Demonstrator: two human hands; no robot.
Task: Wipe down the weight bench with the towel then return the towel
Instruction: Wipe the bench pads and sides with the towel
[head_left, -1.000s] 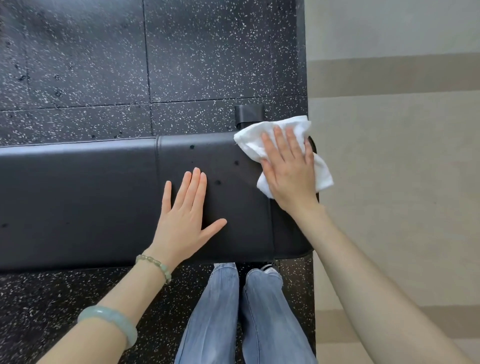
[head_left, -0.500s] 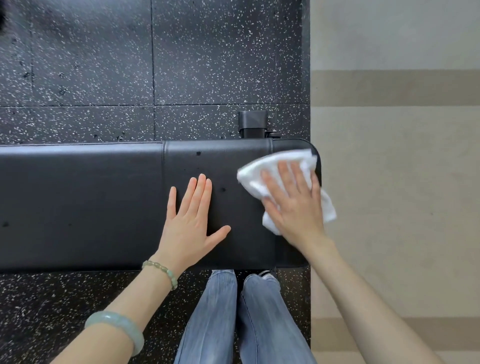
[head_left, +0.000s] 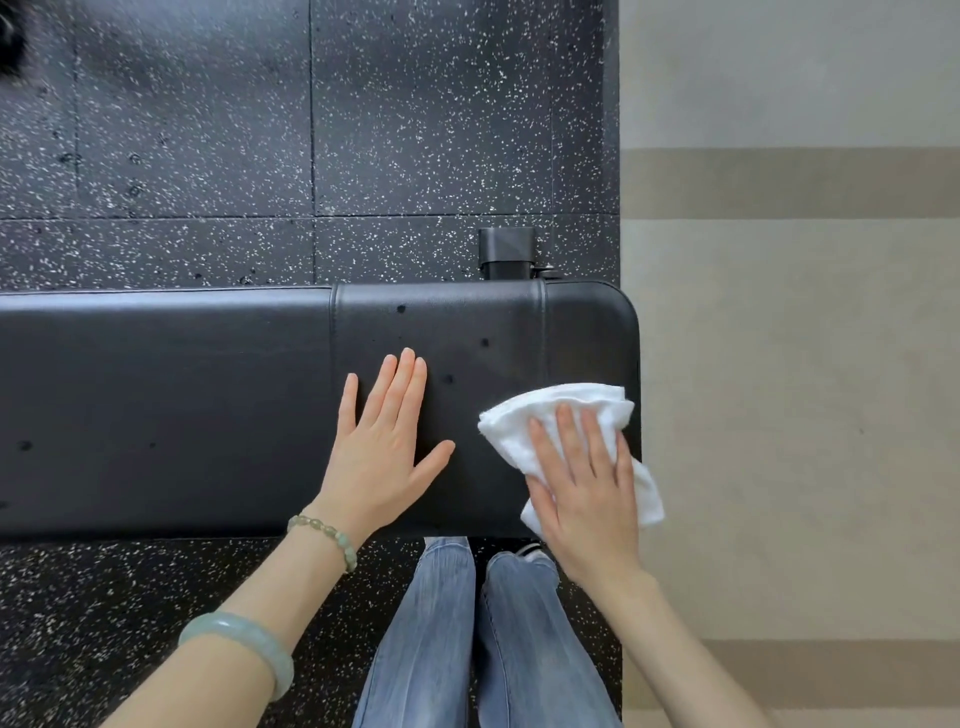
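On the right end of the black padded weight bench (head_left: 208, 405), our flat right hand (head_left: 587, 499) presses the crumpled white towel (head_left: 519, 421); our left hand (head_left: 384, 452) rests spread open. We should overlap strokes leftward, pressure even

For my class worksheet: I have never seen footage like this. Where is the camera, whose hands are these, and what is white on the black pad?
No machine here: a camera worn on a person's head looks down at their own hands. The long black padded weight bench stands on black speckled rubber flooring. The left hand rests flat on it, holding nothing. The right hand presses a crumpled white cloth towel onto the bench's right end with straight fingers. The blue jeans below are the person's legs.
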